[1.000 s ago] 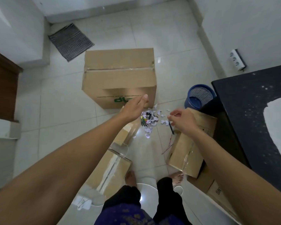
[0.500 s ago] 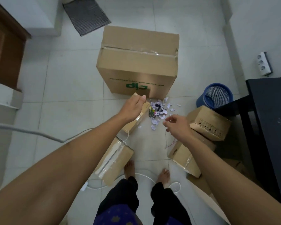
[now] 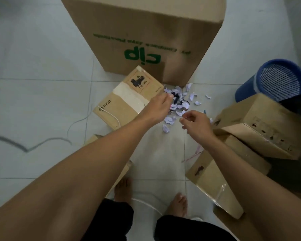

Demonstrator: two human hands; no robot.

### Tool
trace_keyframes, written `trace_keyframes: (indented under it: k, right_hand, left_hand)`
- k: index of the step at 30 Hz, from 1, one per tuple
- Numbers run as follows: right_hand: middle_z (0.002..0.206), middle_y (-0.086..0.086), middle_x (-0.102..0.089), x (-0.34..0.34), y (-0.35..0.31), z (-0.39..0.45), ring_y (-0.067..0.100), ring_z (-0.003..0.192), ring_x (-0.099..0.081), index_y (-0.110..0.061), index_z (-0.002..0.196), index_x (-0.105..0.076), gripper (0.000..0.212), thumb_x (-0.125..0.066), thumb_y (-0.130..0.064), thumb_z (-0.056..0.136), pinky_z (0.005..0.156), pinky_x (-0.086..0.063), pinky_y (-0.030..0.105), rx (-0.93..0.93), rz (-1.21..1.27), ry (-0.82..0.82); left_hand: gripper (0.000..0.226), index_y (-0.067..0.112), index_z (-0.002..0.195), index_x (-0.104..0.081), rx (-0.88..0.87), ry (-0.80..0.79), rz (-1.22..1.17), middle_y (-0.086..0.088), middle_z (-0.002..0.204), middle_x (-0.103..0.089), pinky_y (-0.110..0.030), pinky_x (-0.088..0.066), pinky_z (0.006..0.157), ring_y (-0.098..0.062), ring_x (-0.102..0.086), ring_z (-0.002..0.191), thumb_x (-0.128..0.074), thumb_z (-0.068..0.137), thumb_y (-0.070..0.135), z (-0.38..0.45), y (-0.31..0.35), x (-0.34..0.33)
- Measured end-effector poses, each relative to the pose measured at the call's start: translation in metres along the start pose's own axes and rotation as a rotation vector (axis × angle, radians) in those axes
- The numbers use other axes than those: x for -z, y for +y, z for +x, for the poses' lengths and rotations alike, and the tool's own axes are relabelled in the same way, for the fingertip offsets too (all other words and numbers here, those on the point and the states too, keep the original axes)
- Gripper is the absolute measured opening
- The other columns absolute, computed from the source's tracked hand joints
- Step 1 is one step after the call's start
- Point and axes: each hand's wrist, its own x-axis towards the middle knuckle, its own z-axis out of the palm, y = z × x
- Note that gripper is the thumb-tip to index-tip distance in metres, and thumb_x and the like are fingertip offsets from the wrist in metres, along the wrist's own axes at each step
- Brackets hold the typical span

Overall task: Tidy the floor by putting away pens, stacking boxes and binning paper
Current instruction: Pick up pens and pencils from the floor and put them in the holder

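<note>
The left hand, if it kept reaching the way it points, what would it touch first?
Most likely the pile of torn paper scraps with dark items mixed in, just ahead of the left hand. The fingertips are already at its edge, though height above the floor is unclear.

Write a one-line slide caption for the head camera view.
Both hands, left and right, reach toward torn paper scraps among cardboard boxes, near a blue bin.
</note>
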Motion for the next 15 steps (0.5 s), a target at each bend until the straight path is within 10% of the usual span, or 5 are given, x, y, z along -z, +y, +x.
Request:
trace_keyframes:
  k: [5, 15]
  right_hand:
    - [0.099, 0.003, -0.073, -0.057, 0.078, 0.09, 0.023, 0.092, -0.07, -0.018, 0.11, -0.07, 0.022, -0.071, -0.028, 0.09, 0.087, -0.058, 0.042, 0.044, -0.083, 0.023]
    - [0.111, 0.011, -0.071, -0.119, 0.18, 0.213, 0.03, 0.104, -0.065, -0.011, 0.117, -0.067, 0.027, -0.067, -0.014, 0.09, 0.079, -0.045, 0.03, 0.24, -0.337, 0.13]
  left_hand:
    - [0.036, 0.014, 0.11, -0.06, 0.023, 0.008, 0.047, 0.0, 0.096, -0.059, -0.029, -0.04, 0.074, -0.013, -0.053, 0.086, -0.032, 0.109, 0.037, 0.06, -0.08, -0.077]
    - [0.031, 0.0, 0.118, -0.055, -0.104, -0.022, 0.284, -0.021, 0.119, -0.057, -0.043, -0.048, 0.092, -0.037, -0.056, 0.109, -0.053, 0.087, -0.003, 0.165, -0.184, -0.156]
